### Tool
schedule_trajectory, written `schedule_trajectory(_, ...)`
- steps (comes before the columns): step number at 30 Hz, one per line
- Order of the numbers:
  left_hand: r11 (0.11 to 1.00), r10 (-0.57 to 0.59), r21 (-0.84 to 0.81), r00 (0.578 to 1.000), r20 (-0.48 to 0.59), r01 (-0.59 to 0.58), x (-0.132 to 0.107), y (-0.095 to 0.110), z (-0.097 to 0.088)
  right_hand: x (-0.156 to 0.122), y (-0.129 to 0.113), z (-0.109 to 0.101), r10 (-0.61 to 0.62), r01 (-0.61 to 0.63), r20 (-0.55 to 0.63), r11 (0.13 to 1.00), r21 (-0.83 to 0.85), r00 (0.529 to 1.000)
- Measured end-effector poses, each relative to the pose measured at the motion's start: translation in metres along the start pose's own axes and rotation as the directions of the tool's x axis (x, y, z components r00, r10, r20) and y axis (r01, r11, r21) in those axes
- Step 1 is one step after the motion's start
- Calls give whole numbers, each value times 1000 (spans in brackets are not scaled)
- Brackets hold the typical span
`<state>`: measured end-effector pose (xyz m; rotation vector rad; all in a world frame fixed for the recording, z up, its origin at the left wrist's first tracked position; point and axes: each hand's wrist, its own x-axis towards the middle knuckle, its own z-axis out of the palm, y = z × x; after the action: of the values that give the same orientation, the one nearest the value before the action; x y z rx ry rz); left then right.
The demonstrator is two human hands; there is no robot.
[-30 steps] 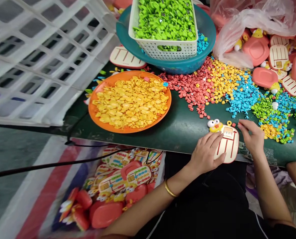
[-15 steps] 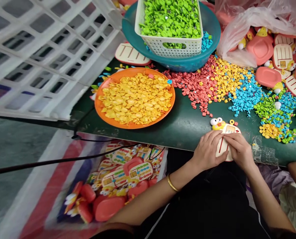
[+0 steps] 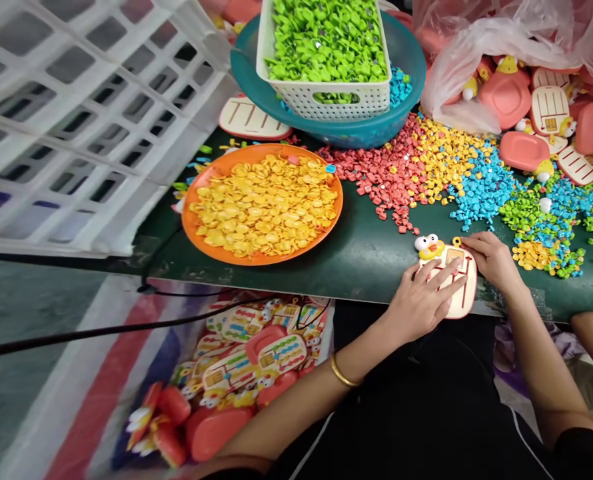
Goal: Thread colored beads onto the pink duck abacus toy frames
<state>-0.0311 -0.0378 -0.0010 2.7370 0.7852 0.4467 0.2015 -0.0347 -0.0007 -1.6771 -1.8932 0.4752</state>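
Left hand [image 3: 421, 297] lay spread open over the toy [image 3: 462, 303]; right hand [image 3: 496, 263] touched its top corner, couldn't tell if gripping.

I see the left hand [image 3: 421, 293] spread over a cream toy board [image 3: 459, 307] at the near edge of the tabletop [image 3: 371, 257]; the right hand [image 3: 494, 263] has its fingertips at the board's far right corner, and I can't tell whether they pinch anything. Left along that edge sits an orange plate [image 3: 261, 261] of yellow pieces [image 3: 271, 207]. Toward the far edge, a white basket [image 3: 296, 100] of green pieces [image 3: 326, 40] rests in a teal basin [image 3: 366, 133]. A white crate [image 3: 121, 227] leans at the left end.
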Motion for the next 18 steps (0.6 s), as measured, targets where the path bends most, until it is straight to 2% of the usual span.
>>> schedule_trajectory(5,1000,-20,-22,1000,-3,20,1,-1,1,4,3,1,4,-4,24,1000,15,1000)
schedule_trajectory(9,988,-94,-132,989,-111,79,-3,-5,9,6,6,-2,-6,5,39,1000,6,999)
schedule_trajectory(12,974,-155,-192,967,-200,117,-5,-6,14,-3,0,-7,40,-39,-47,999,27,998)
schedule_trajectory(14,971,-167,-209,954,-248,116,-6,-6,17,-13,-6,-10,78,-71,-94,995,72,992)
schedule_trajectory(18,968,-163,-235,938,-307,91,-5,-7,20,-30,-20,-11,130,-121,-77,986,115,989)
